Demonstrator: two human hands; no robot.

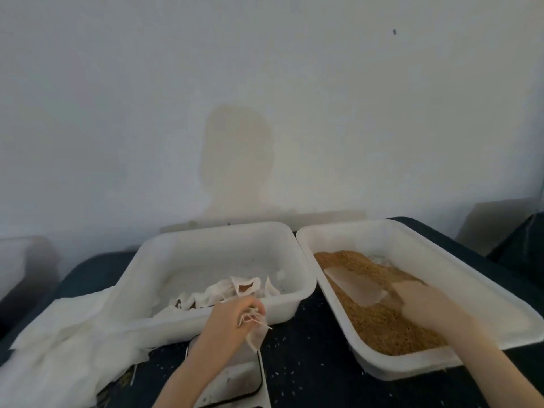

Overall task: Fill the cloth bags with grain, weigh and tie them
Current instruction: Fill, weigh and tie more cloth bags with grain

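2 white tubs (297,293), L hand (235,315) pinching 1 cloth bag (256,337), R hand (424,304) gripping scoop (356,285) in grain (379,322)

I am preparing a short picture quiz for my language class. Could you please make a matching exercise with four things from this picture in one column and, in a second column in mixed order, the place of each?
Things:
1. scoop
2. small cloth bag
3. brown grain
4. pile of cloth bags

Places:
A. in the left tub
B. filling the right tub
C. held by the left hand
D. held by the right hand, over the grain

Pairs: 1-D, 2-C, 3-B, 4-A
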